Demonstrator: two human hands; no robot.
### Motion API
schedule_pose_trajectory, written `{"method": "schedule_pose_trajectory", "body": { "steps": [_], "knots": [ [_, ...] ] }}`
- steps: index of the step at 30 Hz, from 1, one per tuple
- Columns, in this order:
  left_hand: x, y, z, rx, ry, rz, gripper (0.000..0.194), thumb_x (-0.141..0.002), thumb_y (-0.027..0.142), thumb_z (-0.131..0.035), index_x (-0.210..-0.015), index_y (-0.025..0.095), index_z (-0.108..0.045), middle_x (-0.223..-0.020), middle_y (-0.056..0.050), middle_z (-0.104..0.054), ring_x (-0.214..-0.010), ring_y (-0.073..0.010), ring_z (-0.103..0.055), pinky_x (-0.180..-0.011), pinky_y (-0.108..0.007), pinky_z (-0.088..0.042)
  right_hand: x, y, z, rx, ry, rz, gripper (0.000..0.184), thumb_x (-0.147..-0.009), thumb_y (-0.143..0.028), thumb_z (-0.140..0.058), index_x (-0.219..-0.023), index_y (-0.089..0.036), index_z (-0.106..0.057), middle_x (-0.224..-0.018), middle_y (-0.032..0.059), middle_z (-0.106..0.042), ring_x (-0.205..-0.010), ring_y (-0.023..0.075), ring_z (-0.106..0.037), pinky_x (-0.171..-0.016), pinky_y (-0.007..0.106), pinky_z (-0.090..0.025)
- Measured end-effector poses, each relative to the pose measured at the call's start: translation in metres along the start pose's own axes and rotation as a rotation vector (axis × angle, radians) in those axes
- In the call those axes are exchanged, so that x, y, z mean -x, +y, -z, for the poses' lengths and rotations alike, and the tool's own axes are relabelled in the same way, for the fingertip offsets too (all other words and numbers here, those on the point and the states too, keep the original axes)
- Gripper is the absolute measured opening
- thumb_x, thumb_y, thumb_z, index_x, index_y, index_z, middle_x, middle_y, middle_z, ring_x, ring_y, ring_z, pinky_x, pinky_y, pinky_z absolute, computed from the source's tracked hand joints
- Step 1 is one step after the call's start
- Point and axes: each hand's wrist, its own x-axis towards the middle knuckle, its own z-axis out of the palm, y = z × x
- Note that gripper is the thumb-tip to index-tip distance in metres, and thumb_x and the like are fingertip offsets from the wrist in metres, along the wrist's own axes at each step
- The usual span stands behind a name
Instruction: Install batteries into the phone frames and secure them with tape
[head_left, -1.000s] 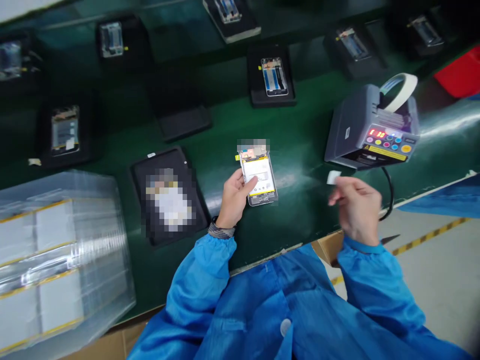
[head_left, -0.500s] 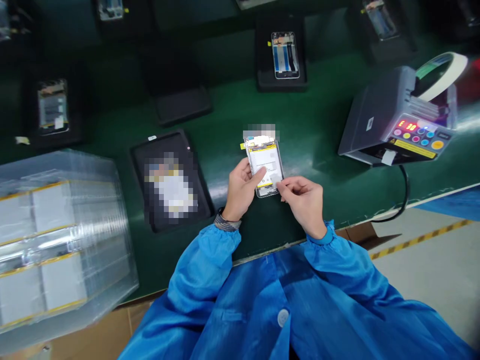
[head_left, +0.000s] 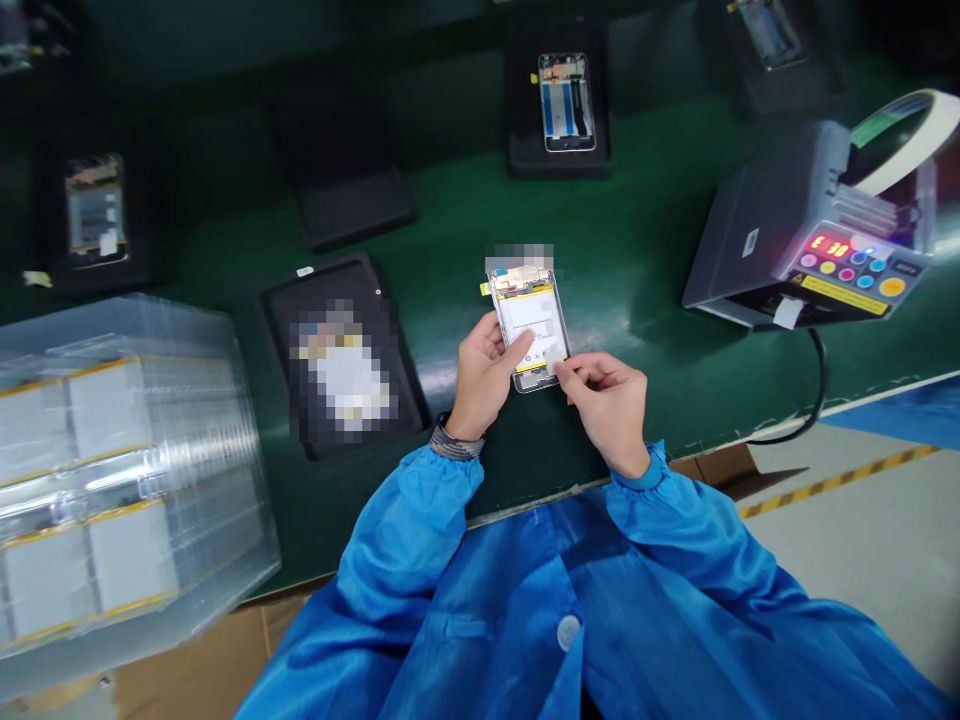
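Note:
An opened phone (head_left: 534,318) shows its white battery with yellow edges, and a yellow tab sticks out at its upper left. My left hand (head_left: 484,378) is closed around the phone's left side, with the thumb lying over the battery. At the lower right corner, the fingertips of my right hand (head_left: 606,395) are pinched on a small whitish piece of tape (head_left: 554,354) that lies against the battery's lower edge. The phone's top end is blurred out.
To the right stands a tape dispenser (head_left: 795,240) with a lit panel and a cable. A black tray (head_left: 405,390) with a blurred item lies left, beside a clear plastic tray of batteries (head_left: 217,400). Farther back, another opened phone (head_left: 568,105) rests on a black tray.
The view has shifted slightly, so the dispenser appears farther right. Both hands keep almost the same hold; the whitish tape shows more plainly over the battery's lower edge.

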Motion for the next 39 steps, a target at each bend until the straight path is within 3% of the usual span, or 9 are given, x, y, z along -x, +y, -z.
{"method": "schedule_pose_trajectory", "body": {
  "steps": [15,19,21,24,27,30,34,39],
  "knots": [
    [0.000,-0.001,0.000,0.001,0.009,-0.002,0.048,-0.081,0.041,-0.085,-0.118,0.018,-0.065,-0.127,-0.011,-0.073,-0.116,-0.0285,-0.070,-0.100,-0.041,-0.058,0.002,0.007,-0.003,0.012,-0.033,0.001,0.035,-0.080,-0.049,-0.081,-0.080,-0.018,-0.064,-0.052,-0.0058,-0.048,-0.048,0.0091,-0.038,-0.048,0.025,-0.033],
    [0.001,0.001,0.001,0.042,-0.005,0.027,0.050,-0.080,0.040,-0.086,-0.119,0.019,-0.064,-0.128,-0.011,-0.072,-0.116,-0.0285,-0.070,-0.100,-0.042,-0.058,-0.004,0.006,0.003,0.015,-0.049,0.030,0.040,-0.077,-0.044,-0.085,-0.097,-0.021,-0.059,-0.056,-0.0087,-0.047,-0.049,0.0092,-0.042,-0.049,0.024,-0.036],
    [0.002,0.003,0.001,0.048,-0.016,0.035,0.049,-0.081,0.039,-0.085,-0.120,0.019,-0.064,-0.129,-0.011,-0.072,-0.117,-0.0284,-0.069,-0.101,-0.042,-0.058,-0.011,0.002,0.009,0.007,-0.122,0.014,0.050,-0.072,-0.042,-0.089,-0.105,-0.021,-0.057,-0.068,-0.0061,-0.057,-0.052,0.0088,-0.047,-0.049,0.023,-0.039],
    [0.006,0.006,0.000,0.024,-0.051,0.018,0.047,-0.083,0.037,-0.084,-0.121,0.019,-0.065,-0.130,-0.011,-0.071,-0.118,-0.0276,-0.069,-0.102,-0.041,-0.056,-0.023,-0.008,0.016,-0.049,-0.378,-0.075,0.049,-0.076,-0.049,-0.085,-0.105,-0.020,-0.058,-0.090,0.0020,-0.069,-0.054,0.0090,-0.055,-0.044,0.022,-0.042],
    [0.008,0.008,0.000,-0.010,-0.084,-0.004,0.047,-0.085,0.038,-0.082,-0.124,0.019,-0.064,-0.129,-0.011,-0.072,-0.117,-0.0262,-0.069,-0.102,-0.038,-0.056,-0.031,-0.018,0.016,-0.099,-0.567,-0.131,0.049,-0.080,-0.056,-0.080,-0.104,-0.017,-0.061,-0.083,0.0021,-0.071,-0.050,0.0099,-0.057,-0.038,0.022,-0.040],
    [0.008,0.011,0.001,-0.025,-0.075,-0.012,0.049,-0.084,0.039,-0.083,-0.124,0.019,-0.064,-0.128,-0.011,-0.072,-0.116,-0.0259,-0.070,-0.102,-0.038,-0.056,-0.036,-0.023,0.014,-0.107,-0.618,-0.131,0.050,-0.082,-0.060,-0.077,-0.100,-0.015,-0.064,-0.072,-0.0004,-0.068,-0.043,0.0088,-0.053,-0.035,0.022,-0.038],
    [0.006,0.020,0.004,-0.029,-0.032,0.004,0.050,-0.081,0.042,-0.084,-0.122,0.019,-0.064,-0.130,-0.012,-0.071,-0.117,-0.0275,-0.069,-0.101,-0.040,-0.057,-0.042,-0.024,0.013,-0.105,-0.705,-0.110,0.049,-0.091,-0.063,-0.067,-0.103,-0.016,-0.063,-0.071,0.0006,-0.070,-0.045,0.0112,-0.061,-0.037,0.020,-0.038],
    [0.002,0.030,0.014,-0.055,0.014,-0.024,0.054,-0.079,0.045,-0.086,-0.120,0.019,-0.064,-0.131,-0.013,-0.071,-0.118,-0.0282,-0.069,-0.099,-0.040,-0.057,-0.048,-0.028,0.004,-0.097,-0.802,-0.081,0.047,-0.083,-0.056,-0.078,-0.100,-0.016,-0.059,-0.074,0.0024,-0.074,-0.048,0.0120,-0.064,-0.041,0.020,-0.044]
  ]
}}
